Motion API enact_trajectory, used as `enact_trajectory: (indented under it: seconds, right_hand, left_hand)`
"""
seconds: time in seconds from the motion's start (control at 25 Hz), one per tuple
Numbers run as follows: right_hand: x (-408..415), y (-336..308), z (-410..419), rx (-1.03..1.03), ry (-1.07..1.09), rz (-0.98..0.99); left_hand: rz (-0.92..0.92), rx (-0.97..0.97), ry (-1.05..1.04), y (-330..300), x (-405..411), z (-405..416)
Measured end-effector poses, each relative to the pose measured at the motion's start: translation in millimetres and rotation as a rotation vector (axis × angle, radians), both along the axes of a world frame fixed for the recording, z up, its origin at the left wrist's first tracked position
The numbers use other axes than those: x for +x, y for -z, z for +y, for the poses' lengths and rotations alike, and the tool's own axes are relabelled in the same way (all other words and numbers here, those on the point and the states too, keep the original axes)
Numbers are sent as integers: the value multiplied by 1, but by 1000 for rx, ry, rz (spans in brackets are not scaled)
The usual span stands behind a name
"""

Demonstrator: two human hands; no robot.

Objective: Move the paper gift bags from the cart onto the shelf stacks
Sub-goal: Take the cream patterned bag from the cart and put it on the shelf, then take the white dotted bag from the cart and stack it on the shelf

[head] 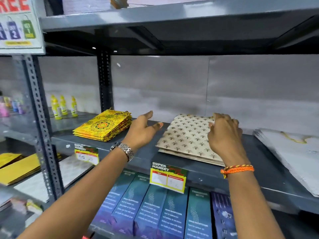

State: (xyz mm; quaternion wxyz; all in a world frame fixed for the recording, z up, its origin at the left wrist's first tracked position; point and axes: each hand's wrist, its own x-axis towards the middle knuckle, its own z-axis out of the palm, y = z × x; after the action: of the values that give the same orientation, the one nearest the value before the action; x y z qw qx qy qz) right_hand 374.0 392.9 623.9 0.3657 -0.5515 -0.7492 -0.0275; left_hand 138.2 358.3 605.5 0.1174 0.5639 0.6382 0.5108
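A stack of cream paper gift bags (pixel 186 135) with a gold bee print lies flat on the grey metal shelf (pixel 141 152). My right hand (pixel 224 133) rests on the stack's right side, fingers curled at the top bag's far edge. My left hand (pixel 143 130), with a metal watch on the wrist, hovers open over the bare shelf between this stack and a stack of yellow mandala-print gift bags (pixel 105 126) to the left. The cart is out of view.
A white gift bag stack (pixel 291 152) lies at the right of the same shelf. Yellow bottles (pixel 63 107) stand at the back left. Blue boxes (pixel 155 209) fill the shelf below, behind price tags (pixel 168 178). Another shelf board (pixel 172 18) hangs close overhead.
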Motion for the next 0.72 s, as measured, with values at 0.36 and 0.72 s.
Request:
enact_trajectory:
  seconds: [0.36, 0.72]
  right_hand:
    - [-191, 65, -103, 256, -862, -14]
    - [-349, 370, -186, -390, -1480, -857]
  left_hand:
    - [-404, 457, -497, 108, -111, -182]
    - [-1320, 2, -1342, 437, -160, -368]
